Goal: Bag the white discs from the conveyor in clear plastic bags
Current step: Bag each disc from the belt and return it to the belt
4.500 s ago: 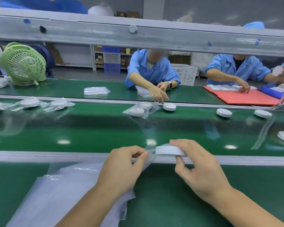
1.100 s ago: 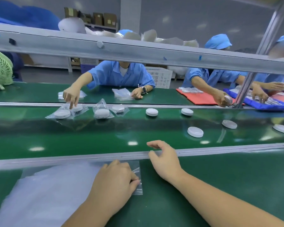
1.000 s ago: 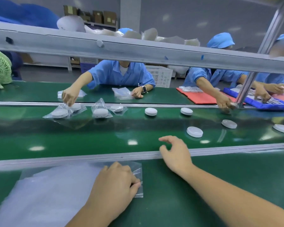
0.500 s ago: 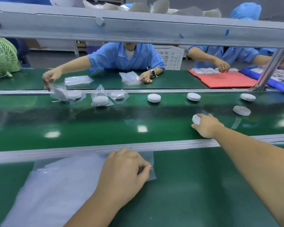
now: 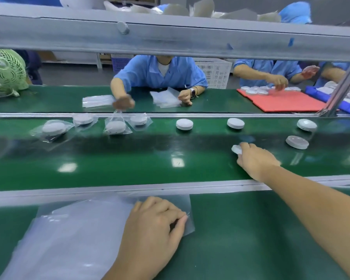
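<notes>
One white disc (image 5: 236,149) sits right of centre on the conveyor (image 5: 129,160), with the right hand (image 5: 257,160) curled over it and its fingers on the rim. Four other loose discs (image 5: 184,124) lie above and to the right. The disc looks rigid, light and smooth-sided, likely slick, so take it by opposite edges. At lower centre the left hand (image 5: 156,225) pinches a corner of the top clear bag (image 5: 69,239). The film is thin and limp, probably clingy.

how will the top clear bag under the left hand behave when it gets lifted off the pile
Probably floppy: the top clear bag is thin film lying flat, its corner pinched by the left hand. Likely light, and it may cling to the glossy pile of bags.
</notes>
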Available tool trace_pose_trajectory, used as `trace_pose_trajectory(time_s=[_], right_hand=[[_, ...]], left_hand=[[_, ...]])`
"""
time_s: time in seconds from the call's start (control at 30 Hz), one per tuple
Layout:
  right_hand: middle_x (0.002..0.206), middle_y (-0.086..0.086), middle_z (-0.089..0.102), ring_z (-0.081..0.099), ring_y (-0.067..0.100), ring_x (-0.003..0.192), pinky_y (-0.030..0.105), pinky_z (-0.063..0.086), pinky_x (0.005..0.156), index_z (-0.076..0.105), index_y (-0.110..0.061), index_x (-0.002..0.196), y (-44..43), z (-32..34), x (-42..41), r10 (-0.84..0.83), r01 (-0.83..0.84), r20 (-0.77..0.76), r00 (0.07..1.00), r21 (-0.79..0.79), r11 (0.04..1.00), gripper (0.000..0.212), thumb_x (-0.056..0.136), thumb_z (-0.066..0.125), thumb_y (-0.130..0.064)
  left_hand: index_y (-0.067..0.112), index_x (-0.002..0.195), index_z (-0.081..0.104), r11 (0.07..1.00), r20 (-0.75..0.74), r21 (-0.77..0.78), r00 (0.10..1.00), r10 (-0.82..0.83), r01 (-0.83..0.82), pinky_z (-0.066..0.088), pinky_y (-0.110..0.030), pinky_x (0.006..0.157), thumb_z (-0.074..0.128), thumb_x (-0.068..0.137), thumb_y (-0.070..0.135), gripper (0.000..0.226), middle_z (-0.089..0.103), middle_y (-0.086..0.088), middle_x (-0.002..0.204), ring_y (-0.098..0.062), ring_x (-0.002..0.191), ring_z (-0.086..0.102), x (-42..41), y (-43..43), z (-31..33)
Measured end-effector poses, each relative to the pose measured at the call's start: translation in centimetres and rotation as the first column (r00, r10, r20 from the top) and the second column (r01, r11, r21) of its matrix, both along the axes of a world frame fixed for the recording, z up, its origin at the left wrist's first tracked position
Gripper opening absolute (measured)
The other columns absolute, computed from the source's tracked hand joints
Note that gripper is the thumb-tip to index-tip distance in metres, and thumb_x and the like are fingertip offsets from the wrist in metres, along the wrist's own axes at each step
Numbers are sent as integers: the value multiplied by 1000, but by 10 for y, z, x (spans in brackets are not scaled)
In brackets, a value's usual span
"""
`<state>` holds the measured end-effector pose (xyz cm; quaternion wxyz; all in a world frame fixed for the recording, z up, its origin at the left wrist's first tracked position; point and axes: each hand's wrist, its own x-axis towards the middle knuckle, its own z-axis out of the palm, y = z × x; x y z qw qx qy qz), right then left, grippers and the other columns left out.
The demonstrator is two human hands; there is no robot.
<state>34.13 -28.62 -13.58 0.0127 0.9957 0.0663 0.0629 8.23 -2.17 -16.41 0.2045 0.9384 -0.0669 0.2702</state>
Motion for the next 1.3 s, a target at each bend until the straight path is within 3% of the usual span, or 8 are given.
trace_pose_trajectory(time_s=[0.17,0.43,0.57,0.7,0.97,1.07,1.2,1.3], right_hand=[[111,-8,65,62,16,90,26,46,75,61,-31,125,29,18,-60,363,-348,66,929,486,802,38,89,64,-21],[119,-5,63,63,19,92,27,49,80,71,-28,125,54,11,-164,795,-855,319,516,124,504,45,83,60,-16],[119,-19,70,64,2,111,29,50,94,73,-30,114,59,8,-172,684,-793,405,607,365,488,44,80,78,-3],[110,-28,72,67,1,109,23,51,88,67,-48,112,63,12,-183,534,-551,288,795,712,435,33,81,78,-43],[136,-26,60,53,2,133,32,44,107,78,-50,106,81,21,-184,585,-381,159,795,881,279,28,80,71,-58],[113,-17,74,69,1,104,28,55,90,79,-45,103,89,23,-182,662,-314,75,746,916,251,27,78,78,-55],[53,-13,50,40,2,52,17,34,52,62,-29,65,103,24,-164,601,-379,79,795,839,391,41,81,70,-66],[53,-12,43,36,6,53,27,30,52,45,-20,62,118,22,-126,486,-363,86,870,778,513,47,97,56,-49]], left_hand=[[42,83,76,994,-78,-57,993,86,-90,47,-28,77,55,90,50,24,63,30,80,0,82,54,-1,5,5],[43,86,73,931,-168,-353,985,33,-91,52,-25,71,63,88,46,11,67,32,91,1,87,63,0,7,7],[52,102,70,787,-193,-616,967,-168,13,53,-17,78,69,76,62,28,71,30,97,2,92,68,-5,3,15],[57,117,62,767,-142,-639,971,-193,59,44,-5,86,82,68,53,53,68,33,111,8,106,64,-7,6,18],[47,113,66,562,-1,-822,988,-156,87,56,-18,81,74,82,43,32,73,19,111,-5,102,70,-5,-3,27],[38,102,71,504,7,-862,995,-99,56,55,-17,67,73,90,36,13,75,12,100,-9,91,72,-4,-7,33],[49,108,61,704,-77,-711,995,-69,-6,47,-13,81,62,90,53,19,64,27,114,2,109,61,-3,6,42],[51,114,53,979,-174,-168,981,82,-112,36,-21,98,45,85,76,39,44,33,118,5,119,36,-9,41,45]])
